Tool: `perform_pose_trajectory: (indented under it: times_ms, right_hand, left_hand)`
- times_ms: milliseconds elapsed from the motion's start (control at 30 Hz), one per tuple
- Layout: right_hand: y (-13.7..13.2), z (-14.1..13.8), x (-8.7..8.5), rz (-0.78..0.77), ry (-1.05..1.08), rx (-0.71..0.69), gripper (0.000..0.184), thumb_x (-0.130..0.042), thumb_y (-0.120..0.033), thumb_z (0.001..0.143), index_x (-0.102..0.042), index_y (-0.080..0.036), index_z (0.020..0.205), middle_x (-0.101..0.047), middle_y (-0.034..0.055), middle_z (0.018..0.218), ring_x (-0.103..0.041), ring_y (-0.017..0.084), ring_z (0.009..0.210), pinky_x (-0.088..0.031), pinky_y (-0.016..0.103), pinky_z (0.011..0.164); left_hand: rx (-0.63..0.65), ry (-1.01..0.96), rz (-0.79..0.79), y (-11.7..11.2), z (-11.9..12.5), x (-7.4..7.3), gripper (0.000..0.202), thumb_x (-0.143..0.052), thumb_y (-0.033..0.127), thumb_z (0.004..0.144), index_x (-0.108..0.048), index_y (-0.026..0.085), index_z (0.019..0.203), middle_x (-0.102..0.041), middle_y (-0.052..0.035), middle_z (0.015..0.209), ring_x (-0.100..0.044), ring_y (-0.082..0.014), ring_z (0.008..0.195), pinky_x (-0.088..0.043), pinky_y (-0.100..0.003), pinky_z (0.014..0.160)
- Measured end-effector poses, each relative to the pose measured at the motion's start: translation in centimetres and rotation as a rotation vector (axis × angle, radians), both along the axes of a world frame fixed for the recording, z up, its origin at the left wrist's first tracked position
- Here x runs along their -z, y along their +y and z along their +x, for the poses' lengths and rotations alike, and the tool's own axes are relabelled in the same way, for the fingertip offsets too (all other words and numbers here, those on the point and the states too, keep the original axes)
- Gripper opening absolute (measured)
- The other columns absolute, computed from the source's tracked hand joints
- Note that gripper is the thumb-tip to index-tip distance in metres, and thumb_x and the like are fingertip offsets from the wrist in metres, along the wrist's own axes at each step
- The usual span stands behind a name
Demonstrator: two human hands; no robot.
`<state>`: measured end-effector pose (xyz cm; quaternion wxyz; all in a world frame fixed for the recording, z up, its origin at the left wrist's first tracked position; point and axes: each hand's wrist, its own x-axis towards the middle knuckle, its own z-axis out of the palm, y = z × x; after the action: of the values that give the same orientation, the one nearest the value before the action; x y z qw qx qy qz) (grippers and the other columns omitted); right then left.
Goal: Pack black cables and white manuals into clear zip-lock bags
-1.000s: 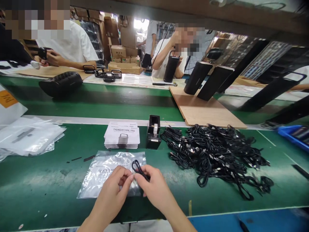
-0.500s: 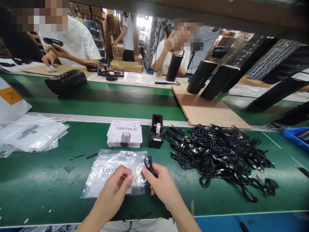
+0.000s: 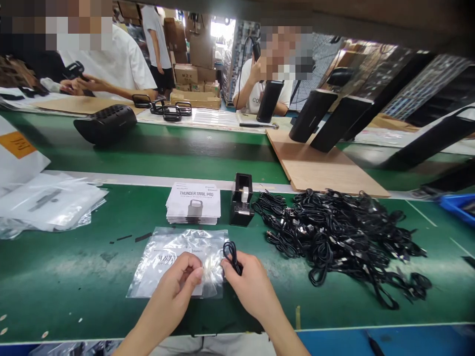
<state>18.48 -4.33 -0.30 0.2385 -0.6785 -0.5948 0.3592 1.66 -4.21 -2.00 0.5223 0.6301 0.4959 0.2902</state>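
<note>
A clear plastic bag (image 3: 168,257) with a printed sheet inside lies flat on the green table in front of me. My left hand (image 3: 178,284) pinches the bag's right edge, fingers closed. My right hand (image 3: 247,284) is closed on a small coiled black cable (image 3: 230,254), held just beside the bag's right edge. Behind the bag sits a stack of white booklets (image 3: 193,201). A black tape dispenser (image 3: 241,200) stands to its right.
A large heap of coiled black cables (image 3: 341,237) lies to the right. Loose clear bags (image 3: 48,205) lie at the left. A wooden board (image 3: 319,168) carries black speakers (image 3: 311,116). Other people sit across the belt. A blue tray (image 3: 458,205) is at far right.
My right hand with the cable has drawn a little to the right, away from my left hand. The view has shifted slightly.
</note>
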Motion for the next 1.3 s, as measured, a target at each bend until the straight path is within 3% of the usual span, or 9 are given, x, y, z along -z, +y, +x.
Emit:
perform_pose_trajectory:
  times_ms: [233,467,667,733,833,933,1033,1133,1300]
  right_hand:
    - [-0.2,-1.1,-0.4,0.011,0.114,0.007,0.021,-0.05,-0.032,0.08,-0.058,-0.017,0.067,-0.059,0.0003,0.065,-0.05,0.014,0.062,-0.034,0.021,0.057]
    - [0.5,-1.4,-0.2,0.019,0.156,-0.039,0.02,-0.047,-0.029,0.08,-0.051,-0.019,0.063,-0.05,-0.0036,0.057,-0.043,0.011,0.054,-0.029,0.019,0.05]
    - [0.1,0.5,0.0,0.011,-0.21,-0.044,0.02,-0.045,-0.026,0.083,-0.049,-0.019,0.065,-0.059,0.0027,0.066,-0.052,0.017,0.059,-0.028,0.023,0.051]
    - [-0.3,1.0,-0.2,-0.005,-0.309,-0.019,0.012,-0.047,-0.026,0.082,-0.05,-0.019,0.073,-0.06,0.0047,0.071,-0.055,0.02,0.063,-0.029,0.024,0.053]
    - [-1.2,1.6,-1.3,-0.028,-0.181,-0.007,0.013,-0.045,-0.032,0.086,-0.046,-0.02,0.091,-0.059,0.0022,0.074,-0.056,0.019,0.067,-0.034,0.024,0.055]
    - [-1.9,1.8,-2.4,0.013,-0.049,-0.152,0.013,-0.038,-0.029,0.089,-0.049,-0.025,0.096,-0.056,-0.0004,0.078,-0.055,0.016,0.07,-0.038,0.022,0.059]
    - [-1.8,1.5,-2.7,-0.012,-0.225,-0.302,0.02,-0.05,-0.018,0.083,-0.058,-0.028,0.098,-0.055,0.0021,0.083,-0.056,0.019,0.076,-0.039,0.024,0.061]
    - [-1.1,1.1,-2.5,-0.068,-0.392,-0.337,0.024,-0.056,-0.013,0.077,-0.062,-0.023,0.099,-0.056,0.0063,0.085,-0.057,0.023,0.079,-0.04,0.028,0.063]
    - [-0.4,0.4,-3.5,0.053,-0.176,-0.402,0.028,-0.052,-0.008,0.077,-0.057,-0.021,0.102,-0.056,0.0048,0.093,-0.055,0.019,0.083,-0.042,0.028,0.071]
  left_hand:
    - [0.043,-0.029,0.006,-0.2,0.3,0.1,0.021,-0.035,0.036,0.09,-0.043,0.022,0.076,-0.042,0.0017,0.073,-0.042,-0.0146,0.068,-0.036,-0.025,0.063]
    - [0.034,-0.04,0.001,-0.3,0.1,-0.1,0.021,-0.036,0.036,0.089,-0.042,0.022,0.075,-0.042,0.0018,0.073,-0.041,-0.0145,0.066,-0.036,-0.025,0.061]
    - [-0.021,-0.017,0.009,-0.1,-0.6,-0.4,0.023,-0.034,0.038,0.089,-0.042,0.023,0.074,-0.044,0.0009,0.073,-0.042,-0.0157,0.068,-0.036,-0.026,0.062]
    - [-0.04,0.025,0.027,-0.1,-0.6,-0.5,0.023,-0.035,0.039,0.089,-0.042,0.023,0.074,-0.044,0.0008,0.073,-0.042,-0.0162,0.068,-0.036,-0.026,0.061]
    - [-0.02,0.101,0.071,-0.1,-0.2,-0.7,0.02,-0.034,0.036,0.089,-0.042,0.023,0.076,-0.045,0.0004,0.074,-0.044,-0.0163,0.067,-0.036,-0.026,0.062]
    - [0.015,0.15,0.135,-0.2,0.3,-0.7,0.018,-0.034,0.032,0.09,-0.042,0.023,0.076,-0.047,0.0,0.075,-0.045,-0.0161,0.067,-0.038,-0.027,0.063]
    - [0.009,0.157,0.174,-0.3,0.6,-0.6,0.018,-0.032,0.03,0.09,-0.041,0.023,0.076,-0.049,-0.0017,0.079,-0.047,-0.0172,0.071,-0.04,-0.028,0.066]
    - [0.007,0.175,0.221,-0.4,0.8,-0.6,0.019,-0.033,0.029,0.089,-0.043,0.023,0.075,-0.05,-0.0044,0.087,-0.049,-0.0197,0.083,-0.041,-0.031,0.073]
    - [-0.015,0.204,0.274,-0.4,0.7,-1.2,0.019,-0.035,0.03,0.088,-0.048,0.022,0.076,-0.046,-0.0065,0.095,-0.048,-0.0211,0.091,-0.043,-0.029,0.071]
